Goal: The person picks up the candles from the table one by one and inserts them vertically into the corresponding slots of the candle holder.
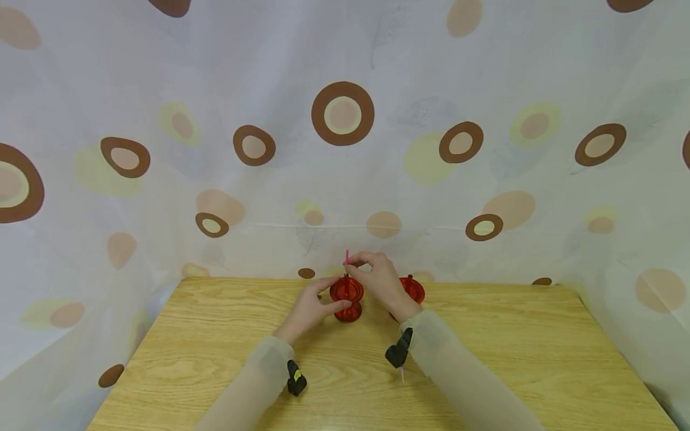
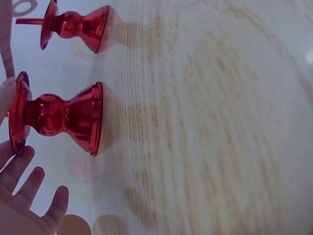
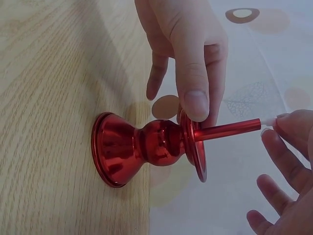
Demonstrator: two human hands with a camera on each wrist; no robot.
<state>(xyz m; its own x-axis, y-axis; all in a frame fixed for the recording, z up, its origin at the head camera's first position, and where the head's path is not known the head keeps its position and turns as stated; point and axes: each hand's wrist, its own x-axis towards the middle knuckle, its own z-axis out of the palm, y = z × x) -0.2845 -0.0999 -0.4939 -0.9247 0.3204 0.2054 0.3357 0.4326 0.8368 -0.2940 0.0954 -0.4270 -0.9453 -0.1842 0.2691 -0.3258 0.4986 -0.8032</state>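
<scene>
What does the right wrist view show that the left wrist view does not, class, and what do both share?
Only the right wrist view shows the candle in the near holder, the right hand pinching its tip and the left hand with its thumb on the rim. Only the left wrist view shows the second holder. Both share the near holder, the table and the left hand's fingers.

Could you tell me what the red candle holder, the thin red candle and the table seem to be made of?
Red candle holder: probably metal or glossy plastic, given its mirror-like shine. Thin red candle: likely wax, with a white tip; uncertain. Table: light wood or wood-look laminate, with visible grain.
</scene>
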